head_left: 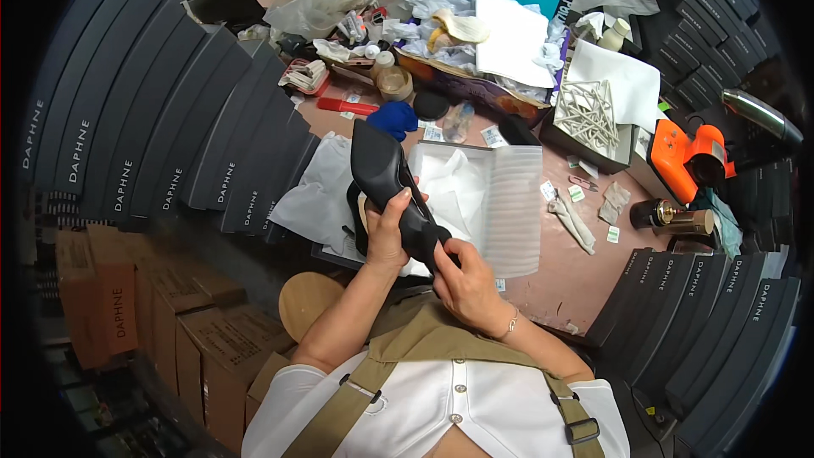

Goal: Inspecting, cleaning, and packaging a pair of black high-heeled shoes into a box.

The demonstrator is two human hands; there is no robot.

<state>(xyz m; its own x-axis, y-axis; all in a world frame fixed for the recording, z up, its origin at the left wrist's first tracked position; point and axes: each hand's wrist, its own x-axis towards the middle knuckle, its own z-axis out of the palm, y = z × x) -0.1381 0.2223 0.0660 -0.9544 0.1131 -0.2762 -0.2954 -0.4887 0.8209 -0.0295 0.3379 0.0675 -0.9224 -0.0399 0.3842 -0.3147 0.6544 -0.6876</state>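
Note:
A black shoe (379, 161) is held up over the table's front edge, its toe pointing away and its sole partly turned toward me. My left hand (387, 231) is closed around its middle. At the near end, my right hand (466, 282) closes its fingers on the dark heel part; the exact spot under the fingertips is hidden. Behind my left hand shows part of another dark, curved item with a pale inside, mostly covered. Just beyond lies an open shoe box (454, 145) with white tissue paper (449, 191) and a ridged white packing sheet (515, 212).
Stacks of dark shoe boxes (140, 127) rise at left, with more boxes (678, 301) at right. Brown cartons (225, 343) sit at lower left. A paper-filled carton (483, 93), a tray of white sticks (587, 114), an orange device (678, 157) and a red-handled tool (346, 107) occupy the table.

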